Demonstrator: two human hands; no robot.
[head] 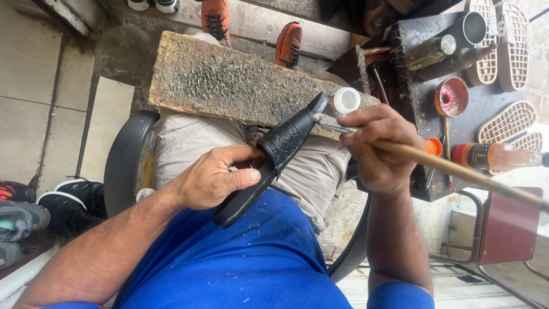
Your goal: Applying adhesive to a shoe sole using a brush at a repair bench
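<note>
Left hand [214, 177] grips the black sole [269, 166], right hand [377, 146] grips the brush [457, 169]; a wobble could smear glue onto the trousers [189, 143].

Both hands, left [214, 177] and right [380, 146], curled in closed grips above the lap
</note>
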